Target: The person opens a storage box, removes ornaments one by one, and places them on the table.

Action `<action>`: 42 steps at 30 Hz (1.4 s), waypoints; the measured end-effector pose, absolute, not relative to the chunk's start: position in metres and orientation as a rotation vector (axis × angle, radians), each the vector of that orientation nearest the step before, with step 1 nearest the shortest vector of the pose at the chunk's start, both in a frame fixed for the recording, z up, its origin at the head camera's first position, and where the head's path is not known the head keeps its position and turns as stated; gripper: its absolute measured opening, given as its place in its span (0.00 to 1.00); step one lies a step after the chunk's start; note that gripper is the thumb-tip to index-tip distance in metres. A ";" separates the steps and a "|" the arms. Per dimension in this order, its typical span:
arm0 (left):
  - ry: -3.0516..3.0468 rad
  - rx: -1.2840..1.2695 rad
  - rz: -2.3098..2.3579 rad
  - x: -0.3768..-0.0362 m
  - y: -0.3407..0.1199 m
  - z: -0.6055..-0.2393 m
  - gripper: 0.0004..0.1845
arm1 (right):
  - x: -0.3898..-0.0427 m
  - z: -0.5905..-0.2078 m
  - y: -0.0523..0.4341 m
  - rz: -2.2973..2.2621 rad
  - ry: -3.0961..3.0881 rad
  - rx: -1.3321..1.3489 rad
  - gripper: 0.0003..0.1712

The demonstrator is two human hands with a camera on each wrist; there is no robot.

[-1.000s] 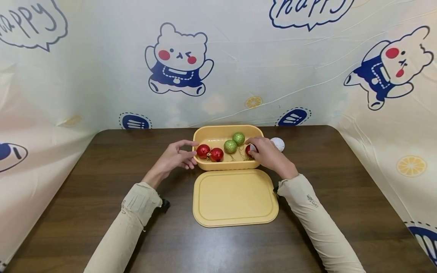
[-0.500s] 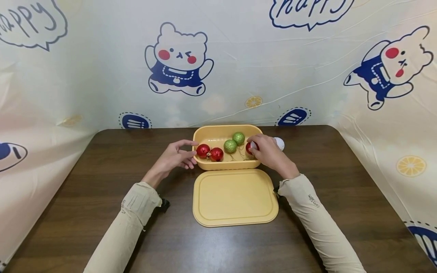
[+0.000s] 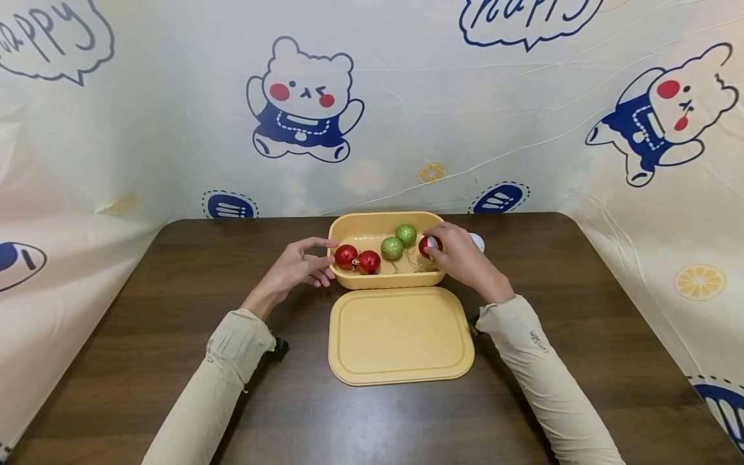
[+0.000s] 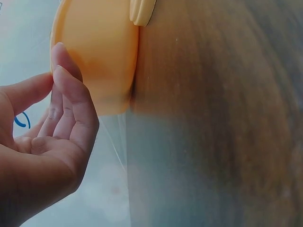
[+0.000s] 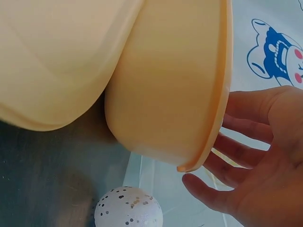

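Right hand (image 3: 462,258) reaches over the box's 3 o'clock rim, fingertips around a red ball (image 3: 431,245) at that end. The wrist view shows fingers loosely spread past the rim; whether they actually pinch the ball cannot be told.

Left hand (image 3: 299,266) sits at the box's 9 o'clock end, fingers relaxed and extended, tips touching the outer wall, holding nothing. Likely steadying the box so it does not slide while the other hand works inside.

Box (image 3: 344,228): yellow, rounded, open, at 12 o'clock from the person, mid-desk. Inside, 5 balls: 2 red balls (image 3: 357,259) touching each other at the 9 o'clock end, 2 green balls (image 3: 399,241) near centre, touching, and the red one under the right fingers. Thin gold hanging loops lie on the box floor between them.

Lid (image 3: 400,336): flat on the desk, just beside the box's 6 o'clock wall, between both forearms, set close and out of the way of the opening.

White ball (image 5: 128,207), speckled, on the desk outside the box at its 3 o'clock side, mostly hidden behind the right hand in the head view.

Desk (image 3: 174,361): dark wood grain. Behind it, a pale cartoon-bear backdrop (image 3: 302,103).
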State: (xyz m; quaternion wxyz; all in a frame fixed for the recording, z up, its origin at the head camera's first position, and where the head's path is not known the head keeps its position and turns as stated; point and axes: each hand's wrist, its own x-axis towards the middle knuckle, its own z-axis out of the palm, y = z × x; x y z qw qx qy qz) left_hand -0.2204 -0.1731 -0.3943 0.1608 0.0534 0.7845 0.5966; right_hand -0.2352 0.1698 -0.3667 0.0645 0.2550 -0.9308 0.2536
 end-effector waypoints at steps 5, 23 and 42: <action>2.240 0.161 1.706 -0.221 -0.173 -0.394 0.22 | -0.235 -0.363 0.172 0.766 -2.812 0.753 0.18; 2.246 0.155 1.705 -0.220 -0.174 -0.393 0.22 | -0.229 -0.349 0.178 0.828 -2.770 0.709 0.19; 2.248 0.156 1.693 -0.220 -0.174 -0.395 0.23 | -0.228 -0.339 0.200 0.941 -2.676 0.674 0.18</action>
